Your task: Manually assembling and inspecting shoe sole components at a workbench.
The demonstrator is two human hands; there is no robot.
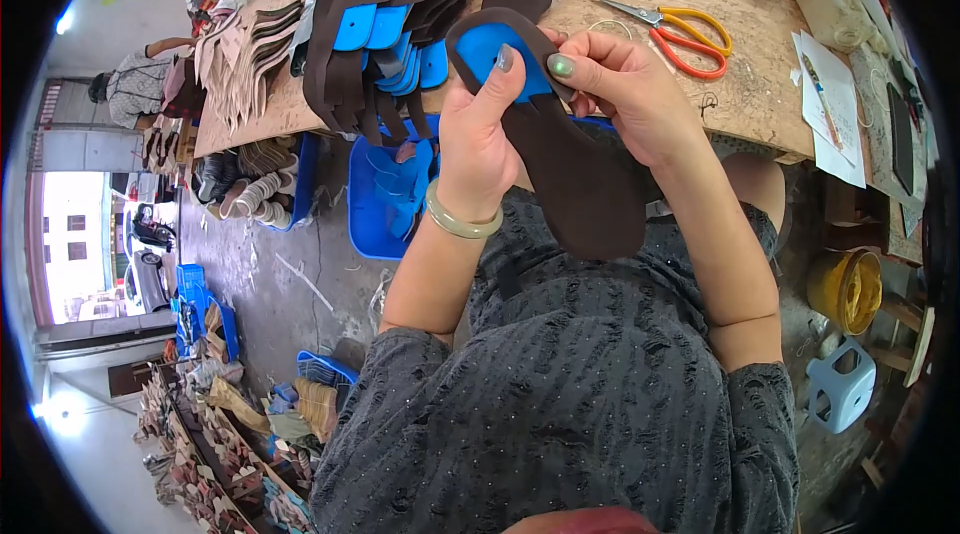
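Fingers [497, 86] of left hand [472, 142] and right hand [645, 99] pinch brown sole [585, 196] over table edge [770, 137], clear of scissors [655, 17].

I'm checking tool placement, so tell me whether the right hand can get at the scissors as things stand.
Probably yes: the scissors lie on the table just beyond the right hand, nothing visible between, though it would likely need to release the dark sole first.

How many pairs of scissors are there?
1: the pair with yellow and red-orange handles, lying on the wooden table just beyond the right hand. Others could be hidden under things.
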